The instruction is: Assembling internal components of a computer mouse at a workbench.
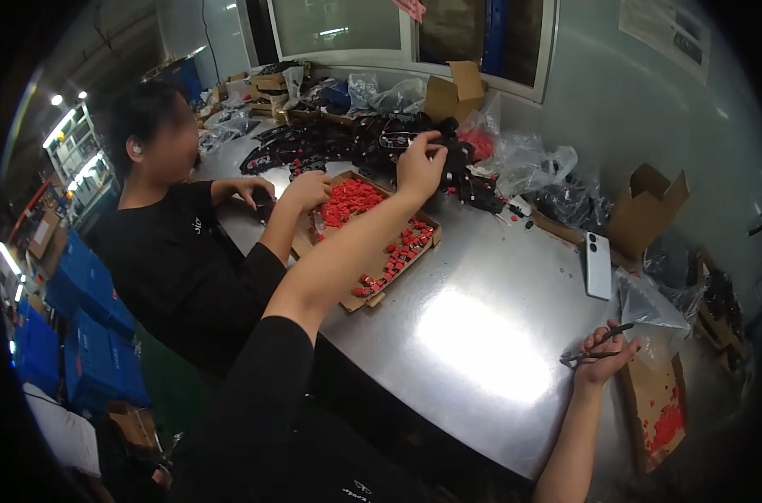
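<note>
My left hand (421,166) reaches across to the far side of the metal table, over a heap of black plastic parts (339,142). Its fingers are bent together at the heap's right end; whatever lies between them cannot be made out. On the right, my right hand (605,356) is turned palm up, wrapped around black pliers (597,355) with their handles spread apart. Below my left forearm lies a shallow cardboard tray (435,239) of small red parts (351,201), some of them with black pieces.
A co-worker (179,226) on the left has one hand at the tray. A white phone (598,267) stands at right, near an open carton (649,210) and plastic bags (532,159). Another cardboard tray (637,411) with red bits lies beside my right forearm. Blue crates (104,356) stand left.
</note>
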A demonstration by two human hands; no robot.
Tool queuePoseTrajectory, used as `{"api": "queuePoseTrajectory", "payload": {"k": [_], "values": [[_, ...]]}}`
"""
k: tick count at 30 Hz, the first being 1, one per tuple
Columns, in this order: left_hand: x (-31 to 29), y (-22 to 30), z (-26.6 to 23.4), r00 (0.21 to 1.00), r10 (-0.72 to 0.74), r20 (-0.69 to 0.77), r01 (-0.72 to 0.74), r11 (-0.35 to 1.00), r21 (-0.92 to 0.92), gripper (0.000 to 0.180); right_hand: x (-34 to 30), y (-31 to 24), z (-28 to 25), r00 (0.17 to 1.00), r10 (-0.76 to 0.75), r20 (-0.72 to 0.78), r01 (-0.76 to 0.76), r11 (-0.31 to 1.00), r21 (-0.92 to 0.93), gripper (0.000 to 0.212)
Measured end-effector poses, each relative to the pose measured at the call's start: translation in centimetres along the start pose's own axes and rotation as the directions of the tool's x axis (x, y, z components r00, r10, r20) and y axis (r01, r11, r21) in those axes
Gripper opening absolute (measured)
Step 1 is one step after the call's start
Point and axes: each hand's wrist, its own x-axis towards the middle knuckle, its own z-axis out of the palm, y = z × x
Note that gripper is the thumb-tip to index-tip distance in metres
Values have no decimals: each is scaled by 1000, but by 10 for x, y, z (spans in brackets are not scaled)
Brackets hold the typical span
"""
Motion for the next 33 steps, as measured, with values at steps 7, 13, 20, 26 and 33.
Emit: {"api": "queuePoseTrajectory", "payload": {"k": [7, 13, 20, 26, 33], "values": [[-142, 74, -24, 619, 628, 472, -705, 709, -20, 16, 3, 0, 0, 1000, 6, 9, -6, 1000, -4, 80], [-201, 80, -31, 253, 704, 664, -437, 695, -571, 42, 7, -3, -6, 1000, 21, -5, -22, 999, -38, 82], [-199, 67, -33, 595, 342, 727, -472, 881, -27, 41, 14, 10, -5, 998, 49, 39, -50, 999, 11, 83], [-172, 18, -1, 664, 408, 626, -629, 758, 174, 38, 11, 2, -5, 997, 67, 36, -68, 997, 27, 81], [-189, 61, -30, 358, 502, 787, -566, 787, -244, 26, 6, 7, 5, 999, -45, -18, 44, 998, -40, 79]]}}
